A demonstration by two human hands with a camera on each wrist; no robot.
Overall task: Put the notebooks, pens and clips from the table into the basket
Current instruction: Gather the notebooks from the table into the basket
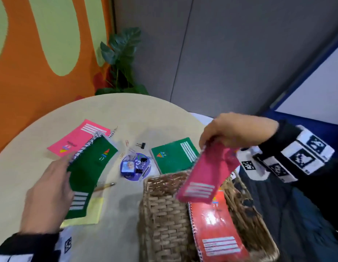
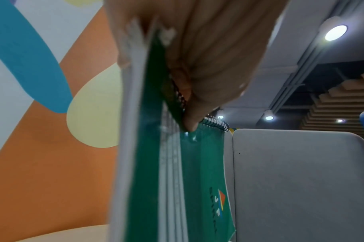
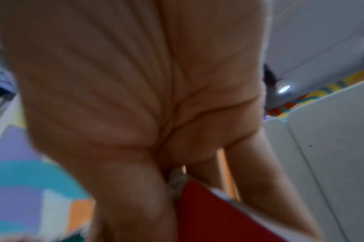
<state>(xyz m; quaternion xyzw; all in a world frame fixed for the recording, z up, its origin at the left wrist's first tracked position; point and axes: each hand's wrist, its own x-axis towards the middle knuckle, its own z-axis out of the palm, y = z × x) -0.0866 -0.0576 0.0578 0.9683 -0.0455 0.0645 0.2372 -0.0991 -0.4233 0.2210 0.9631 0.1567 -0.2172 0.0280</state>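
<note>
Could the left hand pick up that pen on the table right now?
Probably not yet. The left hand grips a green notebook, so its grip is taken. The pen lies on the table close by, partly under that notebook; the hand would likely have to drop the notebook into the basket first.

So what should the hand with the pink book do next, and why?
Probably lower it and let go. The right hand holds the pink notebook hanging just above the basket, over the red notebook already inside.
</note>
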